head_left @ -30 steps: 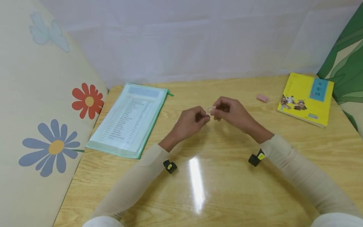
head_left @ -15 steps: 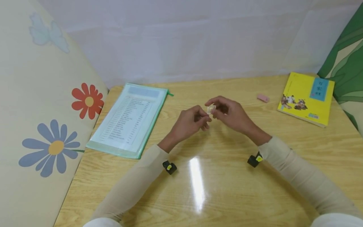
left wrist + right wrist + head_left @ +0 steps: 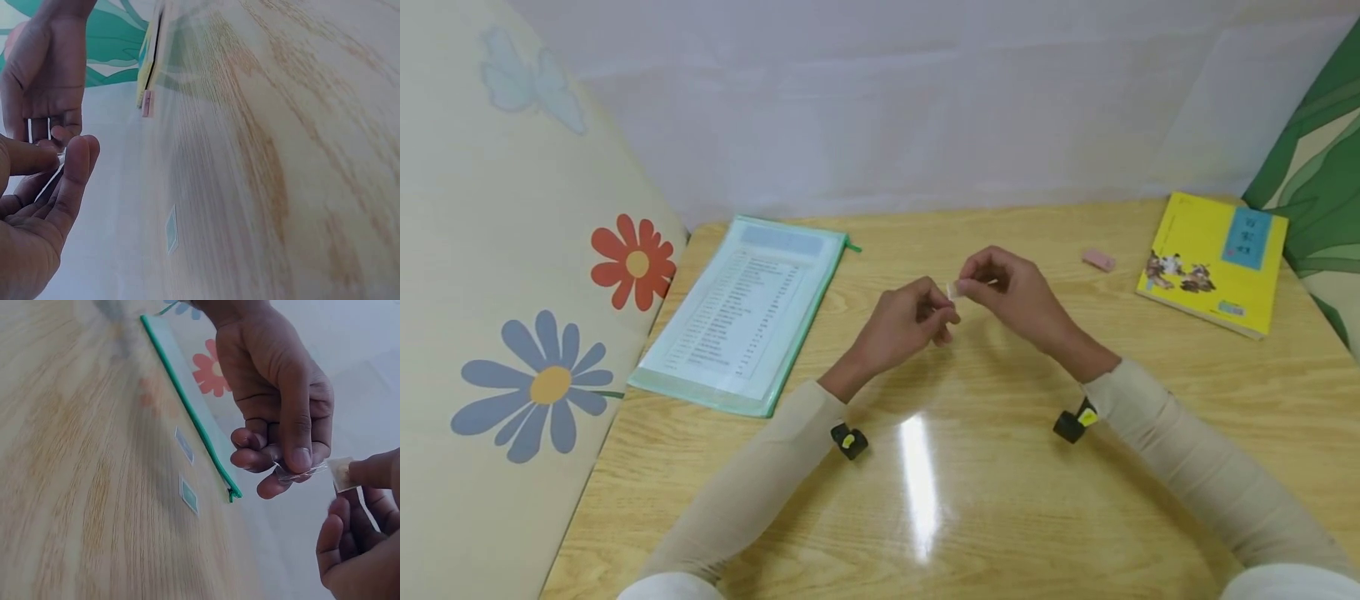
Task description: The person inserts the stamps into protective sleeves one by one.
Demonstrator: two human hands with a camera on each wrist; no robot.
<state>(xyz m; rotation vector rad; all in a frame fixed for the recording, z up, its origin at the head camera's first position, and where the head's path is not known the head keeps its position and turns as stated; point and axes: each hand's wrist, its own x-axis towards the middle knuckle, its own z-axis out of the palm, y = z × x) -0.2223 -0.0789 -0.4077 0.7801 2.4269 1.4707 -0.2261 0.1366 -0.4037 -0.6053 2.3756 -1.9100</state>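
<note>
In the head view, both hands meet above the middle of the wooden table. My right hand (image 3: 1015, 304) pinches a small pale square with a light border (image 3: 342, 475), like a stamp, between thumb and fingers. Crinkled clear plastic film (image 3: 290, 474) is pinched by my left hand (image 3: 901, 325), its thumb pressing on it. In the right wrist view the film reaches to the square's edge; whether they are joined I cannot tell. Two small bordered stamp-like pieces, one greyish (image 3: 185, 445) and one green (image 3: 189, 496), lie on the table below the hands.
A clear document pouch with a green zip (image 3: 737, 312) holds a printed sheet at the left. At the right lie a yellow book (image 3: 1213, 262) and a small pink block (image 3: 1098, 260). A white cloth (image 3: 880, 117) hangs behind the table.
The small square has turned from facing the head camera to nearly edge-on. My right fingers spread a little, then came together on it. My left hand has hardly moved.
</note>
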